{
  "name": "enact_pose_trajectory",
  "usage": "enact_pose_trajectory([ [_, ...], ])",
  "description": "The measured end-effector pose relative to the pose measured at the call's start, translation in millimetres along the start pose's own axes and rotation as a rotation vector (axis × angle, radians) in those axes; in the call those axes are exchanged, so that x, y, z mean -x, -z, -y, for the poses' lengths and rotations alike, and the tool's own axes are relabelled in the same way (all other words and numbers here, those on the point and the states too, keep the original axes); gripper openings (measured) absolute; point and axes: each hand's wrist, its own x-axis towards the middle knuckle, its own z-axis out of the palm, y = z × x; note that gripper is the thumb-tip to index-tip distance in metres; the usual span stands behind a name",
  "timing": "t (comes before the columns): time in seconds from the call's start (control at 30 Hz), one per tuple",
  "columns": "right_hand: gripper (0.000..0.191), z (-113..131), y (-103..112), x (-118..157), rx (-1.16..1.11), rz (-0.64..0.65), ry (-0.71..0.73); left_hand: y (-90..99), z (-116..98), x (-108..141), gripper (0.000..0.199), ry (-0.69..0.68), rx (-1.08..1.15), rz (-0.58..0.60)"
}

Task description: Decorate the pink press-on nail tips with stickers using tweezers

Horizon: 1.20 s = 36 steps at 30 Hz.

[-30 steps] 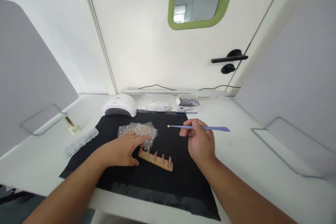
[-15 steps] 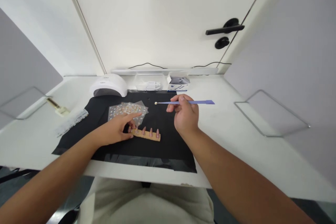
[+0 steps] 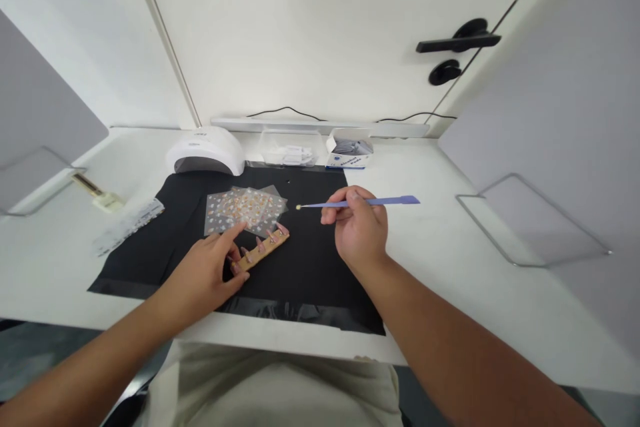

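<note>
My left hand [image 3: 213,267] is closed on the near left end of a tan strip [image 3: 267,248] that bears several pinkish false nails standing in a row. Its index finger stretches out over the sticker sheets. My right hand [image 3: 361,223] pinches a slim purple stick tool [image 3: 395,201], held level above the black mat [image 3: 310,267]. At the tool's thin left tip sits a small pale bead-like bit [image 3: 299,207], too small to name. Overlapping clear sheets of white and orange nail stickers [image 3: 240,208] lie just beyond the strip.
Behind the mat stand a white nail lamp [image 3: 205,147], a clear tray [image 3: 270,147] with white packets, and an open box of alcohol pads [image 3: 349,152]. To the left lie a small bottle with a gold cap [image 3: 97,193] and a printed packet [image 3: 129,223]. Wire frames [image 3: 530,220] flank the table.
The strip has turned so that its right end points up and away, and my left hand has come lower and nearer. My right hand still holds the tool. The view has shifted slightly.
</note>
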Motion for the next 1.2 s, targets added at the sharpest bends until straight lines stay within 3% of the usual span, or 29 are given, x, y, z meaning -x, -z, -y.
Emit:
enact_pose_trajectory([
  [0.1,0.025,13.3,-5.6,4.8,0.000,0.026,0.028,7.6,-6.0,8.2,0.077,-0.005,-0.065,0.056],
  [0.2,0.024,35.5,-10.1,4.1,0.007,0.064,0.077,34.8,-9.6,6.2,0.078,-0.120,-0.025,0.060],
  [0.3,0.026,50.5,-13.1,0.2,0.040,0.077,0.092,66.7,-9.5,-18.4,0.071,-0.203,0.072,-0.044],
  [0.4,0.025,45.1,-14.1,-1.3,0.017,0.060,0.060,79.2,-7.8,-63.5,0.051,-0.285,0.245,-0.051],
  [0.5,0.024,25.0,-11.9,2.2,-0.029,0.035,0.008,64.3,-6.3,-105.2,0.026,-0.293,0.435,0.152],
  [0.57,0.023,11.7,-8.5,6.0,-0.038,0.028,-0.042,46.8,-4.5,-120.6,0.021,-0.282,0.495,0.245],
  [0.73,0.026,-1.9,0.0,11.6,-0.013,0.057,-0.162,19.4,6.5,-122.8,0.018,-0.372,0.605,0.201],
  [0.83,0.025,-1.2,3.4,11.1,-0.002,0.081,-0.210,16.8,12.6,-121.1,0.020,-0.374,0.639,0.200],
  [1.03,0.025,2.9,6.5,14.7,0.050,0.075,-0.305,10.2,13.7,-125.7,0.022,-0.567,0.534,0.289],
  [1.2,0.026,7.6,2.5,19.8,0.132,0.109,-0.306,8.6,12.1,-126.7,0.013,-0.536,0.528,0.311],
])
